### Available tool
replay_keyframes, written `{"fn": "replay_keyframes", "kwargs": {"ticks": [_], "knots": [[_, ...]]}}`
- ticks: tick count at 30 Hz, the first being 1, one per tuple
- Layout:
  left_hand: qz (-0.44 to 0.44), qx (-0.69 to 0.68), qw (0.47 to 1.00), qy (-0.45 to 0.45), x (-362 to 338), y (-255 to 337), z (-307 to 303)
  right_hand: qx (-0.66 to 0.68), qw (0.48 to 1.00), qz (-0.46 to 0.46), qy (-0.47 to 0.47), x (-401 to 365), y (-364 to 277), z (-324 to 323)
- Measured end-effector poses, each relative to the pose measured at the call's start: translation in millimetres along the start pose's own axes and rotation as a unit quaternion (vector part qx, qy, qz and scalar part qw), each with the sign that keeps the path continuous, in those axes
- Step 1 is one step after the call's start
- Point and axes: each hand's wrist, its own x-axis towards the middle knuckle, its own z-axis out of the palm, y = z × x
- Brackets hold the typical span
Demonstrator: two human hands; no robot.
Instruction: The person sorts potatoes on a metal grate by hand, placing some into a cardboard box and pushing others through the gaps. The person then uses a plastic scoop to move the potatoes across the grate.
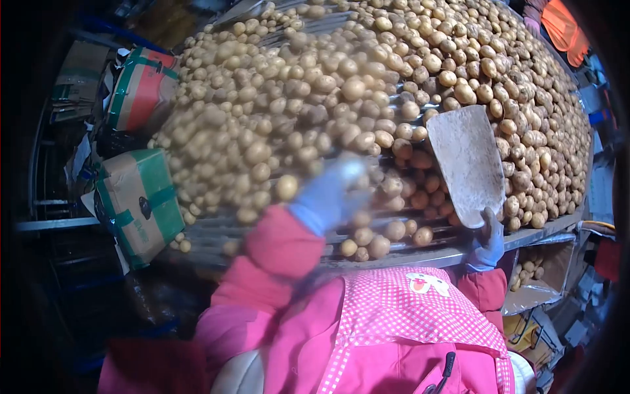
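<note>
Potatoes (387, 85) cover a slatted metal table (216, 226) in front of me. My left hand (331, 194), in a bluish glove, is over the potatoes near the table's front side; motion smears its fingers. My right hand (487, 244), gloved too, grips the near end of a worn, flat-bladed scoop (467, 161) at the front edge. The scoop's wide end points away from me and overlaps the potatoes. Several loose potatoes (378, 246) lie on the slats between my hands.
Cardboard boxes with green tape, one nearer (139, 207) and one red and brown (144, 88), stand at the left. An open box of potatoes (528, 270) sits below the table's right front edge. Another person's orange garment (566, 31) shows at the far right.
</note>
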Motion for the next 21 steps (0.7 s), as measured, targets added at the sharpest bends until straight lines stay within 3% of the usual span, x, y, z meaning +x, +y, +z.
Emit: {"fn": "replay_keyframes", "kwargs": {"ticks": [1,3,4,5,6,8,9,11,14,16,18,20,21], "knots": [[-0.049,0.049,0.995,0.070,9,3,-25,-0.158,0.984,0.026,0.075,2,-20,13],[-0.164,0.123,0.959,0.197,28,8,-75,-0.002,0.999,0.040,-0.012,-24,15,-3],[-0.047,0.236,0.931,0.273,42,-73,-98,0.074,0.994,0.057,-0.053,-36,32,-12],[-0.096,0.302,0.912,0.260,53,-68,-117,0.109,0.985,0.018,-0.132,8,11,-14],[-0.143,0.366,0.887,0.241,65,-62,-137,0.119,0.980,0.033,-0.158,3,15,-18],[-0.155,0.463,0.847,0.209,101,-104,-163,0.138,0.966,0.062,-0.208,-7,24,-26],[-0.142,0.492,0.827,0.233,116,-127,-166,0.134,0.944,0.073,-0.294,15,23,-34],[-0.117,0.544,0.786,0.269,141,-169,-162,0.136,0.940,0.052,-0.308,9,32,-33],[-0.214,0.492,0.810,0.238,157,-154,-168,0.110,0.949,0.034,-0.294,4,36,-28],[-0.243,0.497,0.824,0.123,177,-176,-164,0.104,0.944,0.066,-0.307,26,11,-31],[-0.182,0.430,0.874,0.136,166,-190,-167,0.106,0.947,0.093,-0.289,15,13,-31],[-0.137,0.329,0.913,0.196,122,-156,-133,0.119,0.944,0.117,-0.284,10,13,-31],[-0.093,0.368,0.909,0.175,114,-147,-118,0.122,0.938,0.122,-0.301,16,8,-32]]}}
